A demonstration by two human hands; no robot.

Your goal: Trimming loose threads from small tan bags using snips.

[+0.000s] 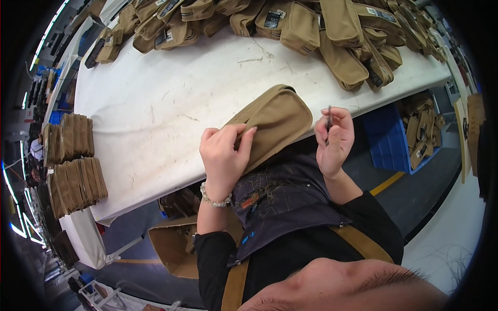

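Note:
My left hand (pixel 224 153) is closed on the near left part of a tan fabric pouch (pixel 282 124), fingers and thumb pinching its cloth. The pouch is long with rounded corners and lies tilted over the front edge of the white-covered table (pixel 155 129). Just right of its end, my right hand (pixel 334 145) is raised, apart from the pouch. Between its fingers sits a slim dark metal tool (pixel 329 120), pointing up; the palm hides most of it, so its exact kind does not show. Cut thread ends cling to my dark apron (pixel 280 192).
Piled tan pouches (pixel 301 26) line the table's far side. Stacked pouches (pixel 78 186) stand at the left end. A blue crate (pixel 386 137) with more pouches sits on the floor at right. Below the table is an open cardboard box (pixel 171 249). Loose threads (pixel 251 60) dot the cloth.

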